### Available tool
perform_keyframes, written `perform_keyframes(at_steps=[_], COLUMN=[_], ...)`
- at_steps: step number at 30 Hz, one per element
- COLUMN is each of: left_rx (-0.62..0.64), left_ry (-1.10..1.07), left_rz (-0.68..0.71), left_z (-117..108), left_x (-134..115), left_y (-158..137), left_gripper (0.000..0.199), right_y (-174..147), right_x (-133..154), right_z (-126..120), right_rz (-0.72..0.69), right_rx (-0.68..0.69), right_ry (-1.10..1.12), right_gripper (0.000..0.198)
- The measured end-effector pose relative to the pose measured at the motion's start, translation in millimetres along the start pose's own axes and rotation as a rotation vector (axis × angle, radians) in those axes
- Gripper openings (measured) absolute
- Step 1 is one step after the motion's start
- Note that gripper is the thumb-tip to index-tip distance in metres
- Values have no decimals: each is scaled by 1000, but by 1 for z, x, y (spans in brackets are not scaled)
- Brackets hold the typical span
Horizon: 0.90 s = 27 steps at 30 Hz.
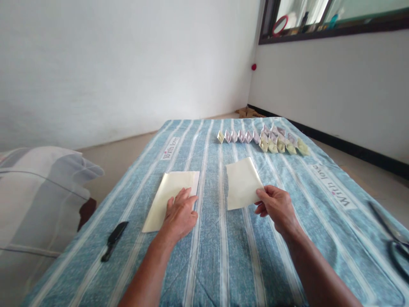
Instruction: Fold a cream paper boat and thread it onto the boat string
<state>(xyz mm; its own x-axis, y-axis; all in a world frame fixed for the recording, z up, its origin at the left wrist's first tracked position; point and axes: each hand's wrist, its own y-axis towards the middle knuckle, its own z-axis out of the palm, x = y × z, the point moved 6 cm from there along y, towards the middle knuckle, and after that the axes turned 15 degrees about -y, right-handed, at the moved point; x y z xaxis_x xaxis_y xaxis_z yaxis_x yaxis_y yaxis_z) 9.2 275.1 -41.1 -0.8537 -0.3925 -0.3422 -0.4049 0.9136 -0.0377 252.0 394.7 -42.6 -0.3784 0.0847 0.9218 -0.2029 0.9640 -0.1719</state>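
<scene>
On a blue-and-white striped cloth-covered surface (223, 256), two cream paper sheets lie apart, neither yet folded into shape: the left hand (180, 214) rests flat with fingers spread on the larger cream rectangular sheet (166, 192), while the right hand (276, 207) pinches the near right corner of the smaller cream torn-edged sheet (241, 181). At the far end, a double row of small folded paper boats (265, 140), white, lilac and pale yellow, stands finished. A black-handled knife (113, 241) lies near the left edge, dark scissors (394, 243) at the right; nothing stands between hands and sheets.
</scene>
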Motion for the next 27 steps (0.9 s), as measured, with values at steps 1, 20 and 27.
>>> perform_keyframes(at_steps=[1, 20, 27], left_rx=[-21, 127, -39], left_ry=[-20, -1903, -1886], left_rz=[12, -279, -505], left_z=[-1, 42, 54], left_x=[-1, -101, -82], left_y=[2, 9, 15], left_gripper=[45, 47, 23], right_y=[0, -82, -73], right_x=[1, 41, 23], right_z=[-1, 38, 38], right_rz=[-12, -1179, -1115], right_rx=[-4, -220, -201], right_ry=[-1, -845, -903], right_gripper=[22, 32, 28])
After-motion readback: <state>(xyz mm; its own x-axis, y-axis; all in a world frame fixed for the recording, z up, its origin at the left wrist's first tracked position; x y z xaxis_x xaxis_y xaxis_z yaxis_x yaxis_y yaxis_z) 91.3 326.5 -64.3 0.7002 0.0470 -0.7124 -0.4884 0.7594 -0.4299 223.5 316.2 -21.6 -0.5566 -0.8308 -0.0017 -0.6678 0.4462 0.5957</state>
